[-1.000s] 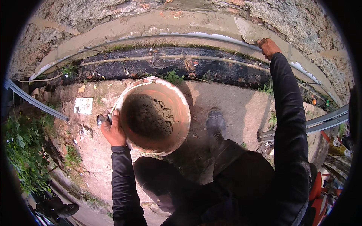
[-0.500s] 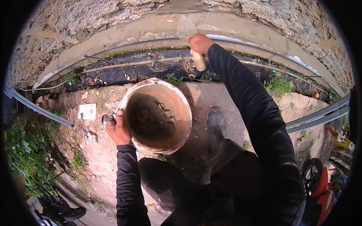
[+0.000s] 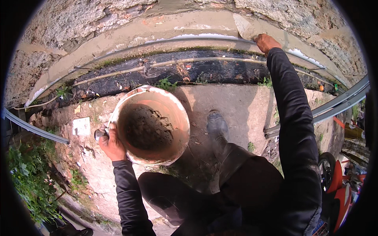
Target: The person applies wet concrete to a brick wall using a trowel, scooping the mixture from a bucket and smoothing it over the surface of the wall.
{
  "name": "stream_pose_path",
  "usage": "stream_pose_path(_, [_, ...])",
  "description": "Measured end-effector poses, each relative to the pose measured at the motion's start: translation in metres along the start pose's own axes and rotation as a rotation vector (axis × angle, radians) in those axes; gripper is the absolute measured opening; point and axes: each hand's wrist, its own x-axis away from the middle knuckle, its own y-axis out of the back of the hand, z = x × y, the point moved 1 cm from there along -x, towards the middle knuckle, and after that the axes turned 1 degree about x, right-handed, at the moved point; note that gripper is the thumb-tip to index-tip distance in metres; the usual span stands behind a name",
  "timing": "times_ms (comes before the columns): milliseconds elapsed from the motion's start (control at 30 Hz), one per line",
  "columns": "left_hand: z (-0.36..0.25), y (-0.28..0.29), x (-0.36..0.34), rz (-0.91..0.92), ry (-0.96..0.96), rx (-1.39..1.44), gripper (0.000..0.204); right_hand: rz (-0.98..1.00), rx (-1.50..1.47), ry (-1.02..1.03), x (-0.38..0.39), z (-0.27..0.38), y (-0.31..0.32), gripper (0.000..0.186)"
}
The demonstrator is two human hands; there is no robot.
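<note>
Trowel [image 3: 242, 26] sits on the wall's smooth band [image 3: 197, 24], blade just up-left of the right hand [image 3: 267, 42], which is closed on its handle end. Left hand [image 3: 112, 145] clamps the bucket [image 3: 180, 120] at its left rim, plus a dark-ended object [image 3: 98, 135], kind unclear. Mortar [image 3: 147, 128] inside bucket.

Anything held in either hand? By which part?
Left hand: bucket, by its left rim; small grey object at the fingers, unclear. Right hand: trowel, gripped behind the blade, handle hidden.
</note>
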Motion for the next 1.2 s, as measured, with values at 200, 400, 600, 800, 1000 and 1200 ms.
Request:
stream_pose_path(200, [0.0, -0.002, 0.003, -0.048, 0.046, 0.095, 0.014, -0.125, 0.032, -0.152, 0.107, -0.003, 0.043, 0.039])
stream_pose_path(400, [-0.01, -0.024, 0.012, -0.007, 0.04, 0.007, 0.021, -0.208, -0.276, 0.512, 0.214, 0.142, 0.01, 0.025])
stream_pose_path(600, [-0.034, -0.05, 0.065, 0.109, -0.036, -0.585, 0.038, -0.487, 0.088, 0.887, 0.246, 0.259, -0.02, 0.023])
stream_pose_path(800, [-0.037, -0.038, 0.109, 0.056, -0.09, -0.33, 0.033, 0.195, 0.068, 1.097, 0.256, 0.265, -0.076, 0.016])
stream_pose_path(1000, [-0.009, -0.015, 0.101, -0.071, 0.026, 0.022, 0.03, 0.564, -0.501, 1.252, 0.291, 0.277, -0.099, 0.025])
stream_pose_path(1200, [0.003, 0.03, 0.087, -0.184, 0.085, 0.119, 0.032, 0.43, -0.291, 0.88, 0.282, 0.292, -0.065, 0.045])
